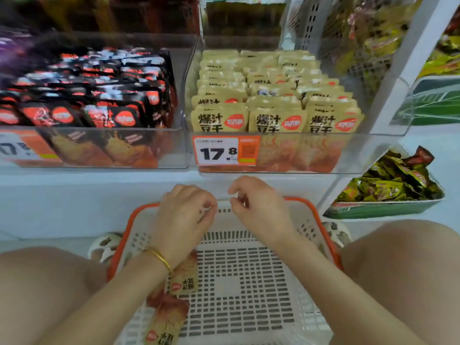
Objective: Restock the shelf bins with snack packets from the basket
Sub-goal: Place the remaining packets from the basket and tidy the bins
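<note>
Both my hands hover loosely curled, holding nothing: left hand (185, 210), right hand (258, 205). Basket (321, 235) sits under my fingers, beige packets (184, 278) beneath my left wrist, tan-packet bin (373, 155) just beyond the fingertips.

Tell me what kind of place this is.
Most likely a shop's snack aisle: clear shelf bins packed with identical snack packets, a price tag reading 17.8, and a shopping basket on the floor.

Bright, even shop light, soft shadows — upper left corner smeared with blur, edges bowed by the wide lens.
</note>
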Demonstrator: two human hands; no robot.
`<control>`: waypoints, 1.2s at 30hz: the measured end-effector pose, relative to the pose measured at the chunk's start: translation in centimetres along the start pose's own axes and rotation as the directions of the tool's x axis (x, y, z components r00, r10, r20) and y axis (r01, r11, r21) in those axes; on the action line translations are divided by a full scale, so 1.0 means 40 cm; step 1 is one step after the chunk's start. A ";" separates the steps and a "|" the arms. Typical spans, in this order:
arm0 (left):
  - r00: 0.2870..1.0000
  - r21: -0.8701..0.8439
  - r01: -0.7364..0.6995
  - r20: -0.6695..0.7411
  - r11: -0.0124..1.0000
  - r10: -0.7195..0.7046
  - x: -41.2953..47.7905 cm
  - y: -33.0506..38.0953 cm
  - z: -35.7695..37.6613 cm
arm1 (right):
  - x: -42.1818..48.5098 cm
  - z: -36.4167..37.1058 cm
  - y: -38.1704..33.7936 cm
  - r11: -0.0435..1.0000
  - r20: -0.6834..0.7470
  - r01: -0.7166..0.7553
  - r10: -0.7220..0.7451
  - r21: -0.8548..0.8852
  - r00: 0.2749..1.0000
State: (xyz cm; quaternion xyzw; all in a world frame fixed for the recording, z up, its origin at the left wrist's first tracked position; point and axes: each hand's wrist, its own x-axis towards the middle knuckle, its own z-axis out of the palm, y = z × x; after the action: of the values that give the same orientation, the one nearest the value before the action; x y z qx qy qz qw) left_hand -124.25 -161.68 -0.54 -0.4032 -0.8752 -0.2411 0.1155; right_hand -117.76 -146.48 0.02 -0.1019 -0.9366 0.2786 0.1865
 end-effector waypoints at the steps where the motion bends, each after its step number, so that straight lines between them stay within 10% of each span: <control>1: 0.988 0.081 0.055 0.137 0.995 -0.066 -0.022 -0.037 0.023 | 0.001 0.072 0.016 0.997 0.212 -0.067 0.072 -0.028 0.975; 5: 0.827 0.340 0.184 0.454 0.922 -0.332 -0.066 -0.160 0.106 | -0.033 0.352 0.088 0.980 0.629 -0.088 0.182 -0.178 0.755; 13: 0.707 0.430 0.336 0.473 0.838 -0.526 -0.124 -0.252 0.201 | -0.125 0.732 0.093 0.958 0.862 0.151 0.144 -0.245 0.485; 24: 0.625 0.310 0.536 0.478 0.785 -0.617 -0.156 -0.276 0.210 | -0.235 0.762 0.175 0.775 0.889 0.484 0.214 -0.407 0.405; 36: 0.577 0.207 0.453 0.673 0.867 -0.462 -0.164 -0.200 0.233 | -0.258 0.504 0.354 0.849 0.857 0.251 0.361 -0.465 0.368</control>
State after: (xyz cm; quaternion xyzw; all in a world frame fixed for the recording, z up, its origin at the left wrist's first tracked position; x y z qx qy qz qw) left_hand -126.17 -165.62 -13.74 -0.2239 -0.9265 -0.0849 -0.2905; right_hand -115.34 -147.61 -26.55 -0.0072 -0.9083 0.0261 -0.4175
